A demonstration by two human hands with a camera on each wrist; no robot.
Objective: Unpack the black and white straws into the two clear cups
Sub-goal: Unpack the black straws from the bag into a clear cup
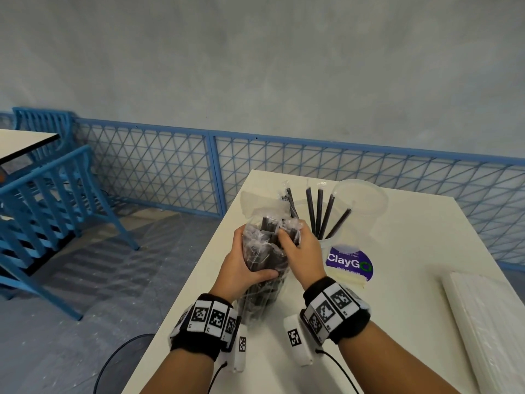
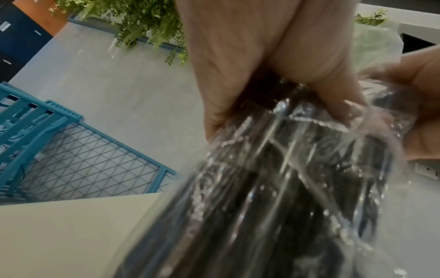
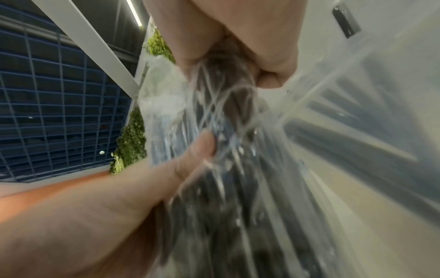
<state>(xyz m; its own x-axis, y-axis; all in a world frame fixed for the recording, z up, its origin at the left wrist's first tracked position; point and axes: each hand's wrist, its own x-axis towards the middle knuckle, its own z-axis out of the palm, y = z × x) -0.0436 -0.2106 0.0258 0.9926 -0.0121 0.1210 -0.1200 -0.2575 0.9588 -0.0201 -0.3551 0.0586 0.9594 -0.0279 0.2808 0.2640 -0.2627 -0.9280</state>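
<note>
A clear plastic bag of black straws (image 1: 264, 268) stands upright over the white table (image 1: 397, 280). My left hand (image 1: 250, 263) grips the bag around its middle. At the bag's open top my right hand (image 1: 292, 237) has its fingers curled round a bunch of black straws (image 1: 270, 224). Both wrist views show the crinkled bag (image 2: 297, 188) (image 3: 226, 178) close up between the two hands. Just right of my hands a clear cup (image 1: 326, 237) holds several black straws (image 1: 319, 214). A second clear cup (image 1: 366, 203) stands behind it. A pack of white straws (image 1: 488, 322) lies at the right.
A round purple ClayGo sticker (image 1: 349, 263) is on the table in front of the cups. The table's left edge is near my left forearm. A blue mesh fence (image 1: 159, 172) and blue chairs (image 1: 48, 194) stand beyond, with another table (image 1: 22, 143) at the far left.
</note>
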